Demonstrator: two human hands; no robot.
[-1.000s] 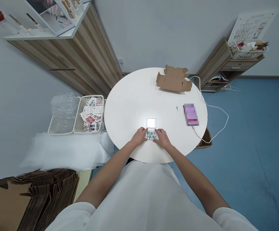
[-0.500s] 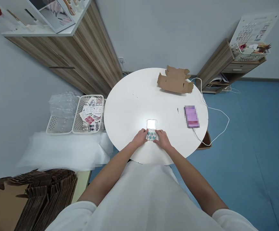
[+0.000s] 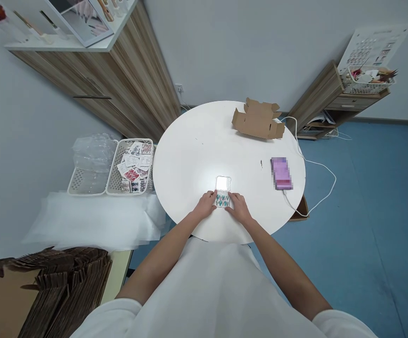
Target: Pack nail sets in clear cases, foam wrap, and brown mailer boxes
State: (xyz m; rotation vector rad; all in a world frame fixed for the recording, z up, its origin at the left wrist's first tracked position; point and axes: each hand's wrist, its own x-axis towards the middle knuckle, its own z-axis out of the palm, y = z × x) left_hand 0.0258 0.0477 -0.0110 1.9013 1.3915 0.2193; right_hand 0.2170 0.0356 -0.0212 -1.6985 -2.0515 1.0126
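Note:
A small clear plastic case of press-on nails lies on the white oval table close to my body. Several teal and pale nails sit in rows inside it. Its lid is folded back, away from me, and shows a bright reflection. My left hand grips the case's left side, thumb near the front corner and fingers at the upper edge. On the opposite side, my right hand holds the case in the same way.
A flattened brown cardboard box lies at the table's back right. Nearer, a purple blurred device has a white cable running off the edge. A basket of nail packs and stacked foam sheets stand left.
The whole view has shifted slightly. Both hands remain at the sides of the case, and the case keeps its place on the table.

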